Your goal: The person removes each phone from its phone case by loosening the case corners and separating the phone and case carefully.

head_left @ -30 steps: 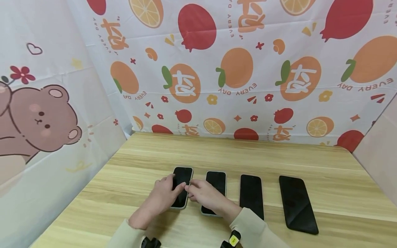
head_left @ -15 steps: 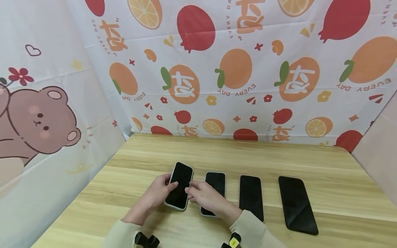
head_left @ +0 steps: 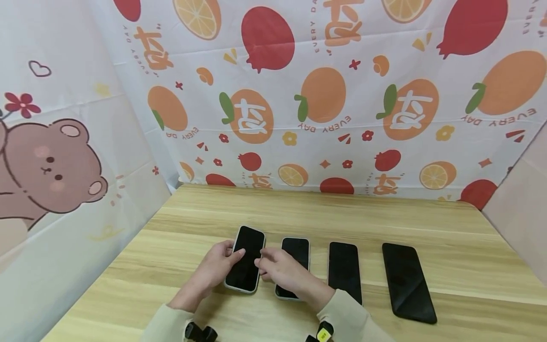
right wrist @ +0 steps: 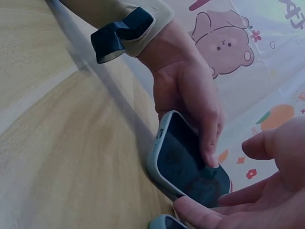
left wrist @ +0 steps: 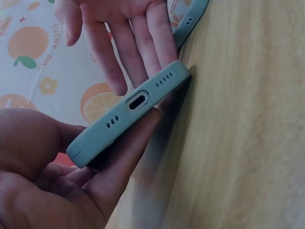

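My left hand [head_left: 217, 264] holds a smartphone [head_left: 249, 254] in a pale green case, its thumb over the dark screen and its fingers underneath. In the left wrist view, the case's bottom edge [left wrist: 123, 116] is tilted, with one side raised off the table and the other close to it. My right hand [head_left: 283, 270] is at the phone's right edge, fingers mostly extended and thumb apart in the right wrist view. Its fingertips [right wrist: 188, 206] touch or nearly touch the case. Beneath the right hand lies a second phone [head_left: 297, 248] in a similar case, partly covered.
Farther right on the wooden table [head_left: 239, 202] lie a third phone [head_left: 344, 266] and a larger black phone [head_left: 409, 282], screens dark. A fruit-print cloth [head_left: 363, 156] hangs behind the table, and a bear-print cloth [head_left: 128, 161] hangs at the left.
The left hand has taken hold of the leftmost phone and tilted it up from the table, its thumb shifting left over the screen. The right hand has stayed nearly in place.
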{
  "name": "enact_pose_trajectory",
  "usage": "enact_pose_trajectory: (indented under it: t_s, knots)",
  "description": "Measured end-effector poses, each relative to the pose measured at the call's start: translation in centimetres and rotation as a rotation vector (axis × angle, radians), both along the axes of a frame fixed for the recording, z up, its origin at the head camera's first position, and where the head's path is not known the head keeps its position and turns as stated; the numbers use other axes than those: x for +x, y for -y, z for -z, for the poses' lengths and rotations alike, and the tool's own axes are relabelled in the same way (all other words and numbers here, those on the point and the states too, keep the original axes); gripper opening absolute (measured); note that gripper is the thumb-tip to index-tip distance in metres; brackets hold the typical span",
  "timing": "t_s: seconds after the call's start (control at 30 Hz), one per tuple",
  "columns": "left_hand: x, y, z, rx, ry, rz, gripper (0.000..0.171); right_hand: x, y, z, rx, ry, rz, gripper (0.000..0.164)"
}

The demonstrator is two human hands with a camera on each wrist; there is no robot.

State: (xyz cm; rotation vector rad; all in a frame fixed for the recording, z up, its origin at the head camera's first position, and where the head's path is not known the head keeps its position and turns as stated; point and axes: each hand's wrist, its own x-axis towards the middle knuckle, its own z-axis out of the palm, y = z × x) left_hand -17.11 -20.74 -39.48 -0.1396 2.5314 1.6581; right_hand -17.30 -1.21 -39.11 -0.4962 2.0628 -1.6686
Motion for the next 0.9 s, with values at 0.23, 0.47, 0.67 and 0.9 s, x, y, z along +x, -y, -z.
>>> enact_pose_trajectory:
  t_s: [0.23,0.47,0.67,0.9]
  knots:
    - [0.1,0.0,-0.6,0.144,0.022,0.067,0.033,-0.3,-1.0,-0.4,-0.05,-0.032,0.079,0.051]
    - [-0.1,-0.7,-1.2,0.303,0.041,0.172,0.04,-1.3,-2.5,-0.7,-0.103,-0.024,0.151,0.053]
    - [0.0,-2.0,-1.7,0.358,0.08,0.242,0.043,-1.6,-3.9,-0.7,-0.139,0.01,0.138,0.051]
    - [0.1,-3.4,-2.0,0.344,0.1,0.294,0.038,-1.9,-5.6,-0.6,-0.133,0.018,0.113,0.033]
